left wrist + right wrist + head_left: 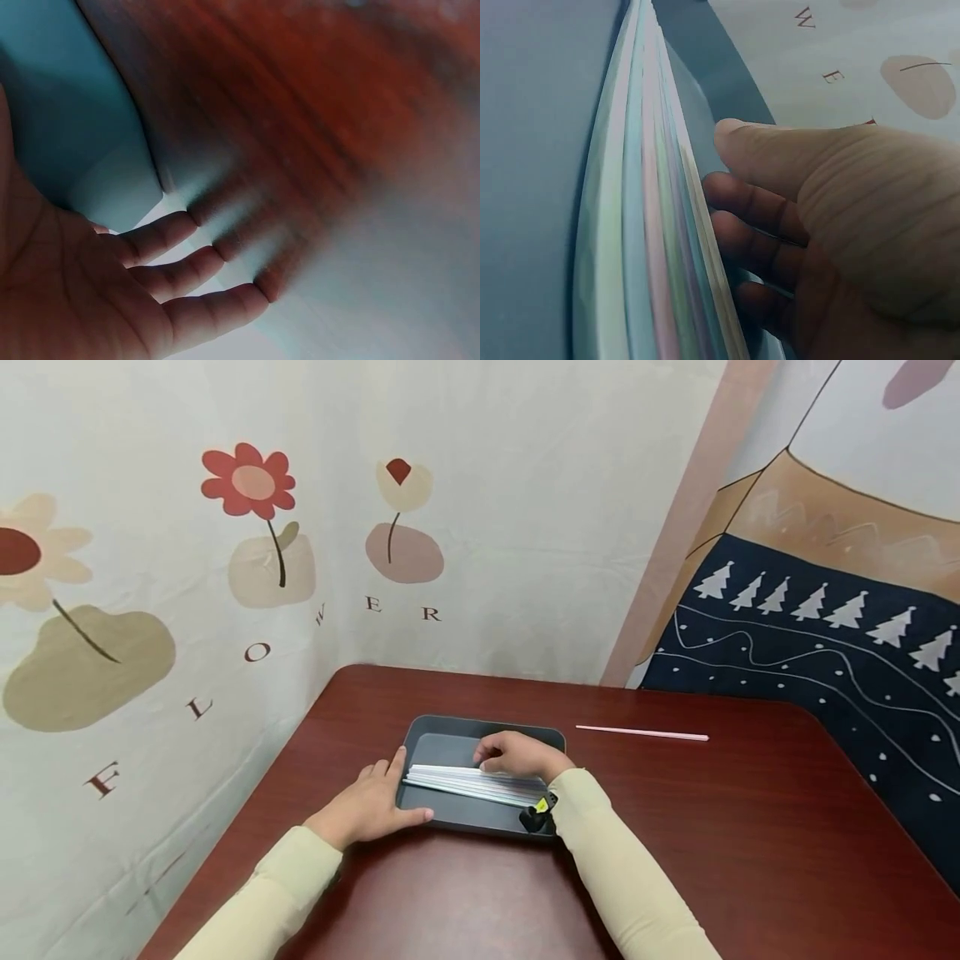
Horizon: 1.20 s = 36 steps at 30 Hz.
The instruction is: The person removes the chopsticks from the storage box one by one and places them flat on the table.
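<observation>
- We see left hand (pixel 367 802), fingers spread, at left edge of dark tray (pixel 468 813).
- We see right hand (pixel 521 753) loosely curled, thumb apart, beside sticks (pixel 457 782) inside.

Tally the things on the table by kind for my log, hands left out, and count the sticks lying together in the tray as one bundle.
Tray: 1
Bundle: 1 (its sticks lie too close to count singly)
Loose stick: 1
Total: 3

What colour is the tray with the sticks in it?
Dark grey. The tray shows best in the head view; the wrist views look bluer.
</observation>
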Each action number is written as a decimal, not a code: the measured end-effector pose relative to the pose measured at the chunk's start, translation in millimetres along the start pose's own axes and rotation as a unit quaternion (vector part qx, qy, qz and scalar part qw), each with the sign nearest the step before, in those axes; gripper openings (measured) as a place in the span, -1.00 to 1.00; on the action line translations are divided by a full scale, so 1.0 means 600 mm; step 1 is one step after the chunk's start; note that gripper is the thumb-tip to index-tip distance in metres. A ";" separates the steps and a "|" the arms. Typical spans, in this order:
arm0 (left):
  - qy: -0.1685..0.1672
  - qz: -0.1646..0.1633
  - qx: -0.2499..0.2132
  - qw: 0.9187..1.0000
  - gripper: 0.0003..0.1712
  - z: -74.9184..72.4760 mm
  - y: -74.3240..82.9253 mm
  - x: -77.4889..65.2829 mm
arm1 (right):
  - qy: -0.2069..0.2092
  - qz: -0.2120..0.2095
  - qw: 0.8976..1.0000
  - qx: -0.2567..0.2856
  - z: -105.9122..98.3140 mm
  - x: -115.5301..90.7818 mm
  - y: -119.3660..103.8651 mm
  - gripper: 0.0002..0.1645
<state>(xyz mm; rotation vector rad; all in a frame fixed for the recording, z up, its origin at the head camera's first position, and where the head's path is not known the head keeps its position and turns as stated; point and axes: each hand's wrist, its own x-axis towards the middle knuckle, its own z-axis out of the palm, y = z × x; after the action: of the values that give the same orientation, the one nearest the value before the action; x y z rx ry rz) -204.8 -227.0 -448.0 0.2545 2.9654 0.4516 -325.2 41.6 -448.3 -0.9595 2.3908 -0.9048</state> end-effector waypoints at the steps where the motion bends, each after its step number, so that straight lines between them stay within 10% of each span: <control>1: 0.000 0.000 0.000 1.000 0.48 0.000 0.000 -0.001 | -0.001 0.000 1.000 -0.001 0.001 0.000 0.000 -0.88; 36: 0.003 0.017 0.004 1.000 0.47 0.000 0.000 0.001 | 0.022 -0.016 0.997 -0.070 0.007 0.013 0.008 -0.84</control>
<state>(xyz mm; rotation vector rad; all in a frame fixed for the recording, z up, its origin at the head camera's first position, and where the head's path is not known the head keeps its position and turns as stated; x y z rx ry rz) -205.3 -227.0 -447.9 0.3062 2.9735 0.4451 -330.3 36.7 -455.7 -1.0433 2.5104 -0.7852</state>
